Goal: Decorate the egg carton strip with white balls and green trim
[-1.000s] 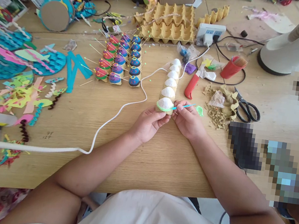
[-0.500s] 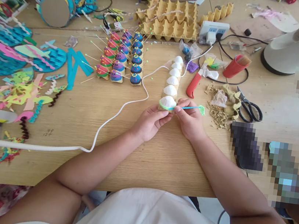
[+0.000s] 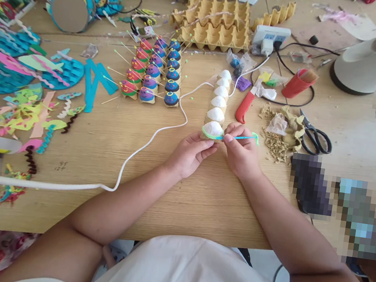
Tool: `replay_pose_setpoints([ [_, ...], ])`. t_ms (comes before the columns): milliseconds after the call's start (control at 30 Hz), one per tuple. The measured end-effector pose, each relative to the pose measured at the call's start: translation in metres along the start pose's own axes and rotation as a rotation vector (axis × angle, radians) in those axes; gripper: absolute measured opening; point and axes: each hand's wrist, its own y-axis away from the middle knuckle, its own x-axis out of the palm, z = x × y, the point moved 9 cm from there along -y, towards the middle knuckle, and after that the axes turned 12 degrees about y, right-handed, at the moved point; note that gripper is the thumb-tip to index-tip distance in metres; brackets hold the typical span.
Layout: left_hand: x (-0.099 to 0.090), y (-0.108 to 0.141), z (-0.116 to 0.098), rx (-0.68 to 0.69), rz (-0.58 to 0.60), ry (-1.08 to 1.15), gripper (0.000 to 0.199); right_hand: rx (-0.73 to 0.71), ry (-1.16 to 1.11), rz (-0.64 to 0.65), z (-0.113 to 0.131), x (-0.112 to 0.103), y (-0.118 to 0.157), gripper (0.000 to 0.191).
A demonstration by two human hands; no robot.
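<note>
White-domed carton strip runs long axis away from me. My left hand is nearer, fingers pinched on its close end. Right hand, just right of that end, thumb and finger closed on blue tool, tip at the strip's green band. Forearms angle inward.

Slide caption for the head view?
Left hand holds the white-domed strip; right hand holds a blue tool at its green edging.
</note>
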Motion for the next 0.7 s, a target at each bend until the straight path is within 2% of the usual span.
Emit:
replay_pose_setpoints([
  [100,-0.002,0.000,0.002,-0.002,-0.009,-0.007,0.020,0.021,-0.008,0.010,-0.004,0.001,0.000,0.042],
  [233,-0.003,-0.002,0.003,0.003,0.000,-0.016,0.019,-0.007,0.101,-0.001,0.000,0.000,0.001,0.041],
  [500,0.002,-0.001,0.003,-0.005,0.062,0.025,0.019,-0.198,0.323,-0.068,0.019,-0.005,0.005,0.036],
  [600,0.005,0.001,0.002,-0.015,0.072,0.021,0.017,-0.234,0.337,-0.059,0.020,-0.006,0.005,0.035],
  [700,0.003,0.001,0.002,-0.021,0.037,0.006,0.012,-0.203,0.274,-0.048,0.014,-0.006,0.003,0.039],
])
